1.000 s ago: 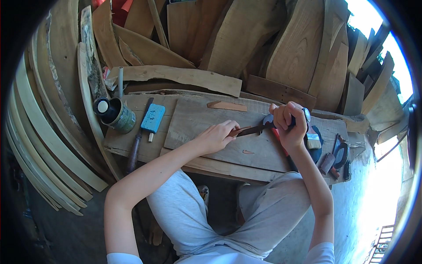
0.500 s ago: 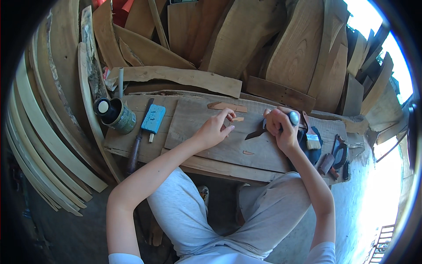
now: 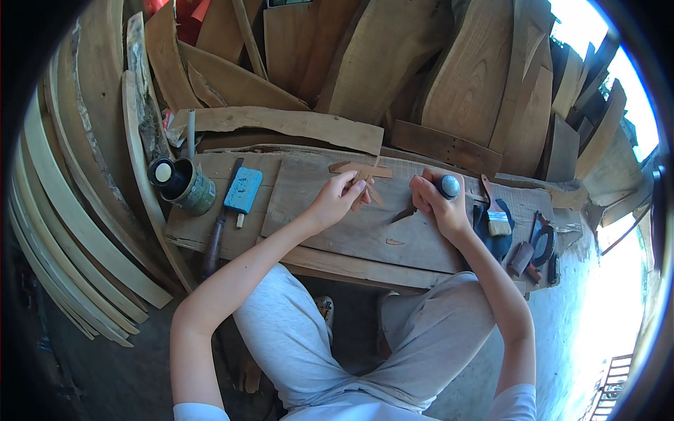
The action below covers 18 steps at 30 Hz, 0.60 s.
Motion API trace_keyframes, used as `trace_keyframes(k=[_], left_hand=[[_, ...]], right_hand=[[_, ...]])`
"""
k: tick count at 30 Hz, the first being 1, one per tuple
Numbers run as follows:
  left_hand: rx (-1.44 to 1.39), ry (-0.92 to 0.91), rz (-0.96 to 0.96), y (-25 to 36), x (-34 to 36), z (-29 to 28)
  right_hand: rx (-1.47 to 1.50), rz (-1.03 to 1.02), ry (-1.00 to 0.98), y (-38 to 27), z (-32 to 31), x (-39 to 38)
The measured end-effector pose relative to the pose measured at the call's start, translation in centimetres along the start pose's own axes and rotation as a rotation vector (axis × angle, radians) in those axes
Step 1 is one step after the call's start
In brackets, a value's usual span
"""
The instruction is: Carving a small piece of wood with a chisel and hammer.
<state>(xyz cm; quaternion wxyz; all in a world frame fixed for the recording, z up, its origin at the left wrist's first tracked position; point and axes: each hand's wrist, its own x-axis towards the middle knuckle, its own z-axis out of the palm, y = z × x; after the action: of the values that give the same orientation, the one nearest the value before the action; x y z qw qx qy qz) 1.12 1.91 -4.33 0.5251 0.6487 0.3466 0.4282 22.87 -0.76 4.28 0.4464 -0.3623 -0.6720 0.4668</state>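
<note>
My left hand (image 3: pixel 338 198) is closed in a pinch on a small, thin piece of wood (image 3: pixel 377 197); its pale tips show beside the fingers, and the rest is hidden. Just beyond those fingers a flat wooden strip (image 3: pixel 383 171) lies on the board. My right hand (image 3: pixel 441 203) wraps round a knife (image 3: pixel 449 186), whose rounded grey handle end points up. Its dark blade (image 3: pixel 403 214) reaches down and left, close to the board, apart from the wood in my left hand. A small wood sliver (image 3: pixel 395 242) lies between my hands, nearer to me.
The wide board (image 3: pixel 323 231) rests on a low wooden bench. On the left are a can (image 3: pixel 200 193), a dark-handled tool (image 3: pixel 214 242) and a blue block (image 3: pixel 243 190). To the right lie a brush (image 3: pixel 498 214) and small tools (image 3: pixel 540 245). Planks (image 3: pixel 386 56) lean behind.
My left hand has turned, and the small wood piece now angles differently in its fingers. My right hand has shifted slightly left with the knife, whose blade looks more foreshortened.
</note>
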Motion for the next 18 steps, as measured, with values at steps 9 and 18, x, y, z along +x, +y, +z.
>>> trace_keyframes(k=[9,18], left_hand=[[-0.221,-0.198,-0.116,3.3,-1.0,0.0],[0.004,-0.152,0.055,3.0,-1.0,1.4]], right_hand=[[-0.006,0.003,0.196,0.7,1.8,0.9],[-0.2,-0.063,0.046,1.2,1.3,0.5]])
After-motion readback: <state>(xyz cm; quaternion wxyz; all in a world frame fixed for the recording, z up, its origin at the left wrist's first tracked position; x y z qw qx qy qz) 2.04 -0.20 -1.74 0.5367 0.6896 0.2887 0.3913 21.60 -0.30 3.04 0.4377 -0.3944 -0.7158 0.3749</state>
